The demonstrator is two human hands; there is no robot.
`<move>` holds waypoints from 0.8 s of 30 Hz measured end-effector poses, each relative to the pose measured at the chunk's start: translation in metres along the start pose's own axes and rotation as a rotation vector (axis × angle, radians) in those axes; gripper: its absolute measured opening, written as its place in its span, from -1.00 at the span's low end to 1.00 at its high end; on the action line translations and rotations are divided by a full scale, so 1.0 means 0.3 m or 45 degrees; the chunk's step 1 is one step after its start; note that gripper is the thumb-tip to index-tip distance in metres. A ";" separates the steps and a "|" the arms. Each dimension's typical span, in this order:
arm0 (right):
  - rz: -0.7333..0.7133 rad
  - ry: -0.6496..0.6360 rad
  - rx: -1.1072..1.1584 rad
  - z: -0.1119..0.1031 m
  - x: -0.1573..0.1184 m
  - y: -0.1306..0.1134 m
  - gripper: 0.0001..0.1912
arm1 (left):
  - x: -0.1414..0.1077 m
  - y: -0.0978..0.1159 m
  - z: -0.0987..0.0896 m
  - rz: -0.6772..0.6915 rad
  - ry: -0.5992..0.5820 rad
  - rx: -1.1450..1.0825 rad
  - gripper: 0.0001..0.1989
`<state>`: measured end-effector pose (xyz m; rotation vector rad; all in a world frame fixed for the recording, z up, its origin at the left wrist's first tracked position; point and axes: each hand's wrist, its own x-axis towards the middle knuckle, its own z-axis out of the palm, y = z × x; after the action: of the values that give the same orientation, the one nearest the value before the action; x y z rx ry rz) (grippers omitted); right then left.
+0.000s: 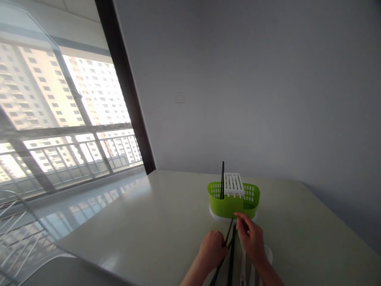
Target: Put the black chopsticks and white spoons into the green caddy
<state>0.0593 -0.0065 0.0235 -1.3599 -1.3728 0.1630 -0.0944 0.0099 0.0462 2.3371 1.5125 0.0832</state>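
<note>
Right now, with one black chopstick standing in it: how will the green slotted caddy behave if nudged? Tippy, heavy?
The green slotted caddy looks like thin perforated plastic, so probably light and easy to slide on the smooth table. It sits low and wide on a white base tray, so tipping seems unlikely. The black chopstick standing inside may rattle or lean if pushed.

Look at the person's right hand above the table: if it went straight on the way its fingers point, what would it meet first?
Probably the green cutlery holder. The right hand points up-left toward its near wall, just beyond the fingertips; depth is hard to judge.
</note>
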 end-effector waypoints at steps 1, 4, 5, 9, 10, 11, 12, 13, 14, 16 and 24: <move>-0.010 0.005 -0.007 0.000 -0.001 0.002 -0.71 | -0.001 0.006 0.004 0.003 -0.006 0.015 -0.76; -0.027 0.012 -0.015 -0.002 -0.001 0.009 -0.71 | 0.001 0.032 0.020 -0.042 -0.019 0.091 -0.71; -0.025 0.012 -0.013 -0.003 0.000 0.012 -0.71 | 0.003 0.040 0.025 -0.055 -0.016 0.113 -0.69; 0.009 0.015 -0.006 -0.007 0.005 0.024 -0.70 | 0.010 0.043 0.024 -0.037 -0.068 0.158 -0.66; 0.012 0.014 -0.002 -0.008 0.005 0.026 -0.70 | 0.009 0.034 0.016 -0.042 -0.072 0.159 -0.66; 0.015 0.012 0.002 -0.009 0.005 0.026 -0.70 | 0.006 0.020 0.005 -0.052 -0.060 0.147 -0.68; 0.021 0.007 0.012 -0.009 0.004 0.025 -0.70 | 0.002 0.004 -0.010 -0.065 -0.033 0.121 -0.70; 0.034 -0.005 0.029 -0.008 0.003 0.022 -0.70 | -0.004 -0.014 -0.029 -0.076 0.007 0.079 -0.73; 0.053 -0.027 0.054 -0.004 0.000 0.017 -0.70 | -0.012 -0.033 -0.050 -0.080 0.046 0.017 -0.77; 0.095 -0.141 0.121 0.010 -0.011 -0.001 -0.70 | -0.030 -0.065 -0.099 -0.053 0.110 -0.173 -0.83; -0.129 -0.799 0.156 0.122 -0.094 -0.058 -0.83 | -0.081 -0.063 -0.199 0.259 0.397 -0.766 -0.90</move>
<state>0.0131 -0.0121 0.0070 -1.1757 -1.9087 0.6368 -0.1355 0.0108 0.0992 2.0225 1.1468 0.8618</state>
